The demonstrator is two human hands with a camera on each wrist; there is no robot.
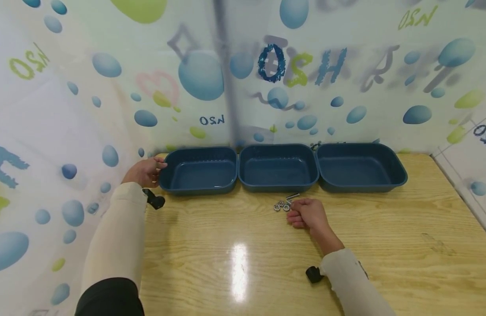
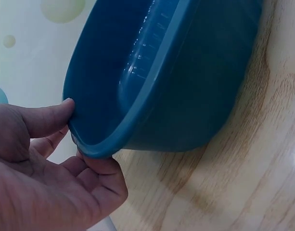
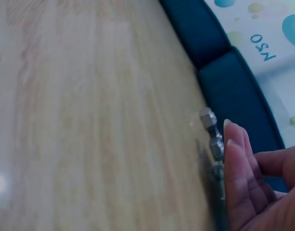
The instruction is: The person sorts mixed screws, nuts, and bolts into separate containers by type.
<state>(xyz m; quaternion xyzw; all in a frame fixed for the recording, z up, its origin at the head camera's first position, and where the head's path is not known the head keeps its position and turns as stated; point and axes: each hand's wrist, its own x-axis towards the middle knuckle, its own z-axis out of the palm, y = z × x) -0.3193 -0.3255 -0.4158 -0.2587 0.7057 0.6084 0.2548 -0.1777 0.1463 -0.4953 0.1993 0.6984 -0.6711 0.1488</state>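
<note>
My left hand [image 1: 145, 171] grips the left end of the leftmost blue bin [image 1: 199, 192], thumb over the rim and fingers curled beneath it, as the left wrist view shows. In the middle of the table, my right hand [image 1: 309, 215] is at a small cluster of metal nuts [image 1: 281, 204], its fingertips beside or touching the nearest ones. Its fingers [image 3: 238, 178] look fairly straight, and nothing is visibly held between them. A short metal rod [image 1: 293, 196] lies just behind the nuts, close to the bins.
A middle blue bin [image 1: 278, 188] and a right blue bin [image 1: 363, 188] stand in a row with the left one along the back of the wooden table [image 1: 211, 245]. Patterned cloth [image 1: 251, 109] hangs behind and at the sides. Each wrist carries a small black camera.
</note>
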